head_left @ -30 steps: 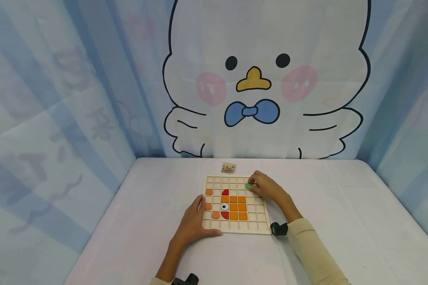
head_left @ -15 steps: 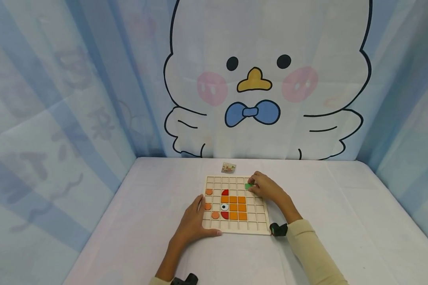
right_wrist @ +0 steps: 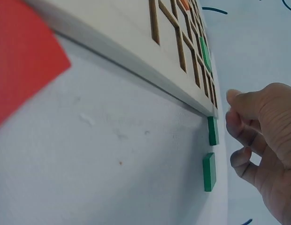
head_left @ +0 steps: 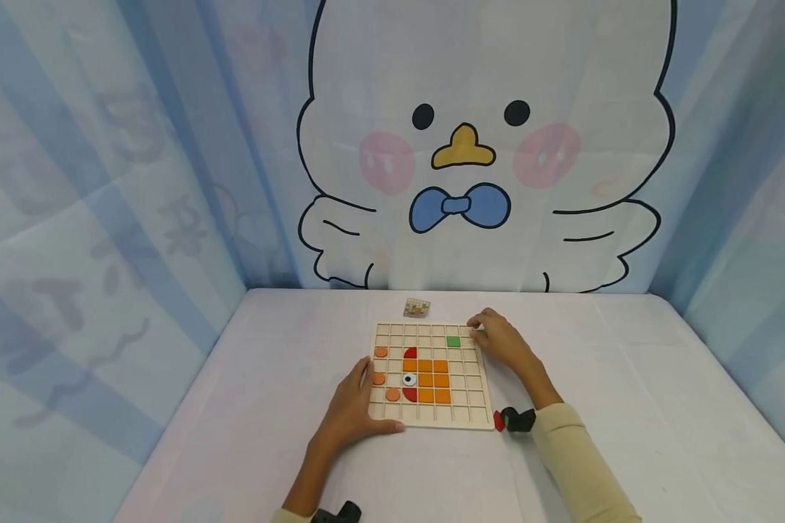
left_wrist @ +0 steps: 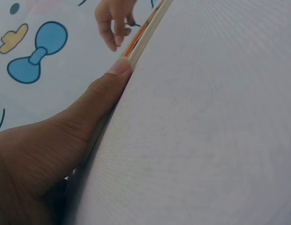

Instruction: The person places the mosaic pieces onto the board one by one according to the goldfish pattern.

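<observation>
A pale wooden grid board [head_left: 469, 398] lies on the table. My left hand [head_left: 349, 410] steadies its near left corner, with the fingers along the left edge and the thumb [left_wrist: 101, 93] against the near edge. A green square tile [head_left: 453, 341] sits in a cell at the upper right. My right hand [head_left: 505, 343] hovers by the far right corner, its fingers loosely bent and nothing visible between them. Beside the board, close to those fingers, two more green tiles, one nearer [right_wrist: 209, 172] and one farther [right_wrist: 213, 131], show in the right wrist view.
Orange squares [head_left: 433, 379], orange discs [head_left: 392, 394], red quarter-rounds [head_left: 410, 394] and an eye piece [head_left: 409, 379] sit on the board. A small patterned card [head_left: 416, 308] lies behind it. A red piece [right_wrist: 23, 61] is by the right wrist.
My right hand has come away from the green tile on the board and shifted right, past the board's edge. That tile now shows fully. The left hand has stayed put.
</observation>
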`<state>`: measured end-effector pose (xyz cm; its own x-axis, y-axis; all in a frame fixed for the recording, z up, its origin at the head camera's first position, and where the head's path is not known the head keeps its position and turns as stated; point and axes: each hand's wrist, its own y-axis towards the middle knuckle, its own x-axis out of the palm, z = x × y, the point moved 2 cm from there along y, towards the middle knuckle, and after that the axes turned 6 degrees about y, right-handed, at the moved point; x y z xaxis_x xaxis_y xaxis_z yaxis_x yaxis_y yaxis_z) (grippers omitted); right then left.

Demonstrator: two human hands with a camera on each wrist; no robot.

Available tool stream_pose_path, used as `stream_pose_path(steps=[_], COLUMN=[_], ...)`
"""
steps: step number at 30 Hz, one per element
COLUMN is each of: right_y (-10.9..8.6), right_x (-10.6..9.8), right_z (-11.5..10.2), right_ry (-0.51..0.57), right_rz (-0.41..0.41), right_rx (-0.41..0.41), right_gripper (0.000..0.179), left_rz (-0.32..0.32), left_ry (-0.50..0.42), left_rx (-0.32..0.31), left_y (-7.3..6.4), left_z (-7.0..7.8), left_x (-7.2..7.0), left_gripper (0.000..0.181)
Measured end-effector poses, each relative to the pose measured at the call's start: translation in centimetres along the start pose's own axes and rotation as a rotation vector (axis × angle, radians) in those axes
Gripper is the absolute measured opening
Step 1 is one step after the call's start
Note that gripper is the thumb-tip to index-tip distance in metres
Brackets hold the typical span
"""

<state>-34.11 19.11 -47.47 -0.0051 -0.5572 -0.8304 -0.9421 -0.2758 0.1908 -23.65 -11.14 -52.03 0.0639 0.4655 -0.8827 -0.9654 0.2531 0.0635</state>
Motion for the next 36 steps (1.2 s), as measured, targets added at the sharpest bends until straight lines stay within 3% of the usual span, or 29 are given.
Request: stream_pose_path(steps=[12, 27, 36], right_y=[-0.2, -0.6, -0.7], right_x=[-0.5, -0.4, -0.5], right_z=[1.4, 1.9, 1.7], right_ry=[-0.087, -0.115, -0.171], right_rz=[-0.032, -0.073, -0.08], right_rx=[0.112, 0.146, 0.109], right_gripper=[0.03, 0.024, 0.023], left_rz=[0.007, -0.019, -0.006], left_ry=[0.009, -0.017, -0.018], left_rx=[-0.004, -0.031, -0.018], left_y=[0.1, -0.2, -0.1], left_z=[-0.2, -0.1, 0.0], left_x=[-0.2, 0.0, -0.1], left_gripper=[0.134, 0.135, 0.135])
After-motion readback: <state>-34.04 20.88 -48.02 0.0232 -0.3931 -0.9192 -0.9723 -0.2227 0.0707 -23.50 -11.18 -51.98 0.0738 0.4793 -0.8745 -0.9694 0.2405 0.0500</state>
